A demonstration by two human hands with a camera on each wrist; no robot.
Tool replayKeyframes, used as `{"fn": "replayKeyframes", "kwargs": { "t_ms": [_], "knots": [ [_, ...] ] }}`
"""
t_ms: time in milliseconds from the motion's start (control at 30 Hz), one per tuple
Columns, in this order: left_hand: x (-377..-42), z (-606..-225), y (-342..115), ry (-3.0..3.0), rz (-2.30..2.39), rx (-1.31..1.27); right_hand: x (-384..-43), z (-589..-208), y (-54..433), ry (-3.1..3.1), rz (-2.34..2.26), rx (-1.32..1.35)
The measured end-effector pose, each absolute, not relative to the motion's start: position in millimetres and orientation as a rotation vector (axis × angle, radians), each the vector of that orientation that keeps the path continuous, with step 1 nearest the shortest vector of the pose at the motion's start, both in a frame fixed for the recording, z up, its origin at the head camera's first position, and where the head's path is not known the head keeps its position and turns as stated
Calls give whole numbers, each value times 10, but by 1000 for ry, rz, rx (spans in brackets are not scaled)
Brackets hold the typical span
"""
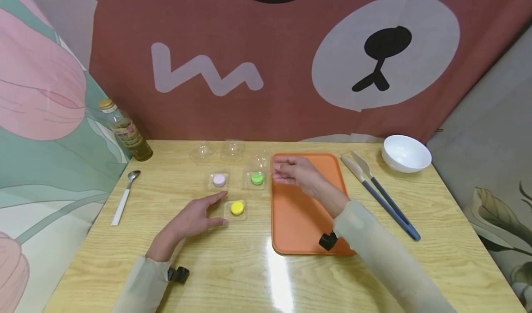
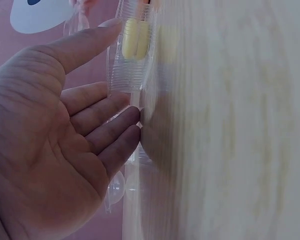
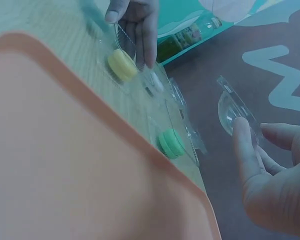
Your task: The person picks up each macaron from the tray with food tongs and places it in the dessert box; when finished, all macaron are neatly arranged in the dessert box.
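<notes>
My right hand (image 1: 301, 174), above the far left part of an orange tray (image 1: 305, 220), pinches a clear plastic domed lid (image 3: 231, 107) between thumb and fingers. On the table, my left hand (image 1: 193, 217) is beside a yellow macaron (image 1: 237, 208) in a clear plastic case (image 2: 125, 72). Its thumb and fingers are spread apart and hold nothing; whether they touch the case is unclear. A pale pink macaron (image 1: 219, 180) and a green macaron (image 1: 257, 178) sit in similar cases farther back. Behind them are clear domed pieces (image 1: 202, 151).
An oil-like bottle (image 1: 133, 137) and a spoon (image 1: 125, 197) are at the left. Right of the tray lie blue-handled tongs (image 1: 386, 202), with a white bowl (image 1: 406, 153) behind. A patterned cloth (image 1: 199, 114) hangs along the table's back edge.
</notes>
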State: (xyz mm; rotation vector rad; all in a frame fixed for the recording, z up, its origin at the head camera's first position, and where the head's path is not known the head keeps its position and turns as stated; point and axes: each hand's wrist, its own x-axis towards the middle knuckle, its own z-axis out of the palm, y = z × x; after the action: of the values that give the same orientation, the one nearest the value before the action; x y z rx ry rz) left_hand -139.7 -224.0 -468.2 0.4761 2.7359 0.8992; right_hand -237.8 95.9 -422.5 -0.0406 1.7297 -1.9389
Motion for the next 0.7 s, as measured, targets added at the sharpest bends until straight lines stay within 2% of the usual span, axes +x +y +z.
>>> {"fn": "replayKeyframes", "kwargs": {
  "t_ms": [700],
  "knots": [
    [-1390,-4669,-2221,2757,875,503,-2114,-4312,1094,1697,-1887,-68]
  ]
}}
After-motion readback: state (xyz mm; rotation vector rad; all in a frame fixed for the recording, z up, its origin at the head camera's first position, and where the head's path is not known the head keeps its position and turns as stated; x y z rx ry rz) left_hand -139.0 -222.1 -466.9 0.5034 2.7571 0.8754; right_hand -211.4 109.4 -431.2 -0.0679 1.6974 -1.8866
